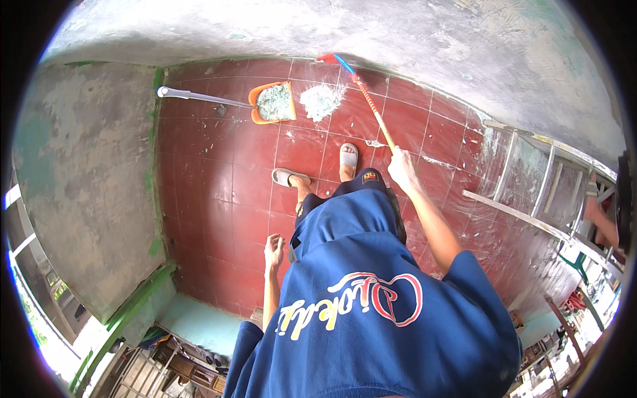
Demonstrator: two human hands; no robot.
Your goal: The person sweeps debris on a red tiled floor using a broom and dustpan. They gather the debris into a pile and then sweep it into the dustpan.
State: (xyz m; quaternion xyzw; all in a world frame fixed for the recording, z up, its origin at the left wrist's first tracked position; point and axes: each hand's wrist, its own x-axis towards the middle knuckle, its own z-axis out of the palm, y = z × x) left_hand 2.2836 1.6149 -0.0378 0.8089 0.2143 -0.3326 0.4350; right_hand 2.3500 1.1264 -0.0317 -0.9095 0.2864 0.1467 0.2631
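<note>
My right hand (403,169) is closed round the pale wooden handle of a broom (369,99). Its blue and red head rests on the floor close to the far wall, with red and white wrapping on the upper shaft. Beside the broom lies a pile of whitish debris (321,101) on the red tiles. Left of the pile an orange dustpan (290,93) holds more of this pale debris, and its long whitish handle (199,97) points left. My left hand (274,251) hangs at my side with loosely bent fingers, apart from any object.
A bare grey wall (265,33) borders the floor ahead, and another wall or panel (86,179) with green edging stands at left. On the right lies a ladder (507,211), with a person's leg (600,222) behind it. Dust and scraps dot the tiles (212,152).
</note>
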